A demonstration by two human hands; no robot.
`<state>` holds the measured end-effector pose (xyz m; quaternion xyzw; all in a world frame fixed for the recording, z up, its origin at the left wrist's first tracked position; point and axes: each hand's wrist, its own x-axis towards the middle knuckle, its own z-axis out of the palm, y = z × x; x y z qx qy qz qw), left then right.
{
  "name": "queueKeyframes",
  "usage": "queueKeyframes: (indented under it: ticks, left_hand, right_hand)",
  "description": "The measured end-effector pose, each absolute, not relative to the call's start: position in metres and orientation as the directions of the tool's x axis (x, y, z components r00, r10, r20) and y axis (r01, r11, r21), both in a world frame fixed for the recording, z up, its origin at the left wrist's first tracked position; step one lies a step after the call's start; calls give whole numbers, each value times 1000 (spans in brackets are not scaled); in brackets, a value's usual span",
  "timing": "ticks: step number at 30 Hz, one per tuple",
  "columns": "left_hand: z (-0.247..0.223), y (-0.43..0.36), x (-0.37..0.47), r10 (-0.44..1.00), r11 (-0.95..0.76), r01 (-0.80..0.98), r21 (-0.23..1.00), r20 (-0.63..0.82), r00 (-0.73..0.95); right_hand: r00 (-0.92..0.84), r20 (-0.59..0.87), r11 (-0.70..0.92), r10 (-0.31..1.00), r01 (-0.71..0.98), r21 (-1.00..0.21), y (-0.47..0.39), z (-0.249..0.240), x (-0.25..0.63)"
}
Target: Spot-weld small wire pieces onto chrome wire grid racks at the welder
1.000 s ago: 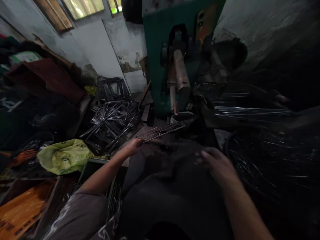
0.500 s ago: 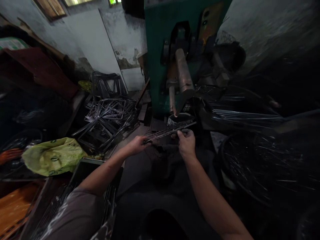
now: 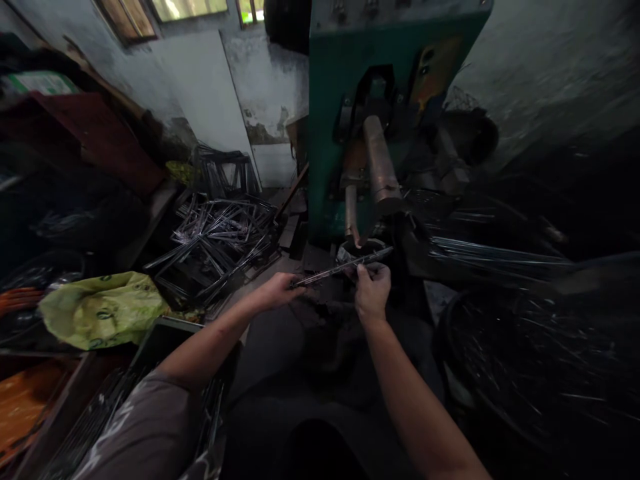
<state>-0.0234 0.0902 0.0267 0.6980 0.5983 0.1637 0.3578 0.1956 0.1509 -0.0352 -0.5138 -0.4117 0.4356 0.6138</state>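
Evidently holding a wire grid (image 3: 330, 272) lengthwise aslant, by its near left end in the closed left hand (image 3: 280, 291) and toward its far right end in the pinching right hand (image 3: 373, 290), nearer the slim lower rod (image 3: 351, 210).

Single head-worn view, looking forward and steeply down from the wearer's eye level, over both forearms; the hands (image 3: 324, 291) are near, mid-frame, the green machine (image 3: 333, 100) faces the camera just beyond, walls farther back
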Motion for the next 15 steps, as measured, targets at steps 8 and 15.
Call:
queueKeyframes:
  ticks: [8, 15]
  left_hand:
    - [26, 100, -29, 955, 47, 722, 691, -244, 171]
    - [21, 105, -30, 955, 75, 703, 707, -253, 153]
  right_hand:
    - [242, 73, 125, 967, -205, -971, 162, -17, 188]
    - [259, 131, 162, 957, -105, -981, 175, -26, 191]
